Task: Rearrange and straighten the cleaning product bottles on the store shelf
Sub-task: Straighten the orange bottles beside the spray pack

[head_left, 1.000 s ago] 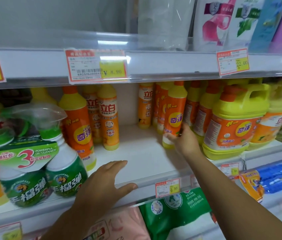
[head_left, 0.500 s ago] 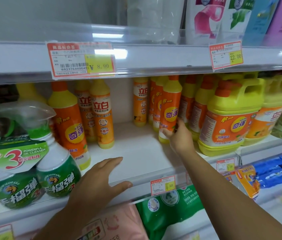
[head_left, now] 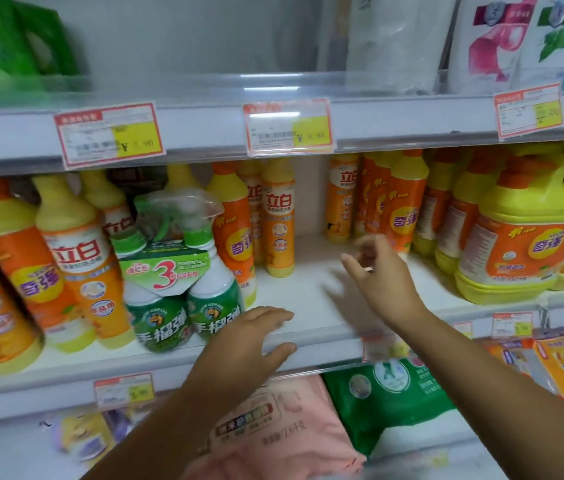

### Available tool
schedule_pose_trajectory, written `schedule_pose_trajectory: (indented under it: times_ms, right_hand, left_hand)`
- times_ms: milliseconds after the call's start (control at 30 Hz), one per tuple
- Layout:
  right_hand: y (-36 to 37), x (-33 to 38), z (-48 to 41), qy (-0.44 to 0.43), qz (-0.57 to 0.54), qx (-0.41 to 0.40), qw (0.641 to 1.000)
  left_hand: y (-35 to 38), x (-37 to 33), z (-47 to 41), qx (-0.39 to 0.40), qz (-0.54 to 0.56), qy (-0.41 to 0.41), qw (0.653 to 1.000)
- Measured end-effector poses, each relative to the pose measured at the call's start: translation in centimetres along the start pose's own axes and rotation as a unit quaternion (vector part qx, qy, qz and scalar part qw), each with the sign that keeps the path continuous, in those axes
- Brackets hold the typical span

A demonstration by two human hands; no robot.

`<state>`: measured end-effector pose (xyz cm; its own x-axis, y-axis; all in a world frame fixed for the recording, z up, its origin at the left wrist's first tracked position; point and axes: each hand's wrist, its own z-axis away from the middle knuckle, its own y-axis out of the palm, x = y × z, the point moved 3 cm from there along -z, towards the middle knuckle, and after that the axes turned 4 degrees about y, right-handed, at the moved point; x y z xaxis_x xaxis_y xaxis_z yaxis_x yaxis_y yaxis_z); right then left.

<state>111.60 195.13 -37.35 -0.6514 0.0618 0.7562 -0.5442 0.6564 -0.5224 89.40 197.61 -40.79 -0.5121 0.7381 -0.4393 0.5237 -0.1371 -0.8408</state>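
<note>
Orange and yellow detergent bottles line the white shelf (head_left: 311, 299). One slim orange bottle (head_left: 407, 206) stands at the front of a group right of a gap. Another slim bottle (head_left: 278, 220) stands left of the gap. My right hand (head_left: 382, 275) hovers blurred over the gap with loose fingers, holding nothing. My left hand (head_left: 252, 337) rests flat on the shelf's front edge, beside a twin pack of green spray bottles (head_left: 183, 299).
A large yellow jug (head_left: 523, 244) stands at the right. More orange bottles (head_left: 76, 268) lean at the left. Price tags (head_left: 289, 128) hang on the upper shelf edge. Green and pink refill bags (head_left: 388, 400) lie on the shelf below.
My right hand let go of the slim orange bottle and drew back to the left over the gap. The view swung left, showing more bottles on the left.
</note>
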Motion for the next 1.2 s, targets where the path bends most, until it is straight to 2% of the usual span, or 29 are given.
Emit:
schedule_pose_trajectory:
  times_ms: [167,400,667,833,1200]
  right_hand:
    - [5.6,4.8,1.5,0.001,-0.100,0.186,0.977]
    - [11.3,8.7,1.1,-0.001,-0.264,0.249,0.932]
    - [11.1,7.1,0.6,0.006,-0.221,0.205,0.953]
    - [6.3,3.4,0.3,0.032,-0.190,0.163,0.968]
    - [-4.7,-5.1,0.1,0.078,-0.123,0.016,0.989]
  left_hand:
    - [-2.4,1.7,3.0,-0.010,-0.016,-0.009,1.000]
    - [-4.8,4.1,5.2,-0.044,-0.028,-0.029,0.998]
    - [-5.0,4.3,4.8,-0.068,-0.056,-0.024,0.996]
    - [-4.5,3.5,4.1,-0.084,-0.069,-0.026,0.994]
    - [-0.4,0.1,1.3,-0.051,-0.025,0.055,0.997]
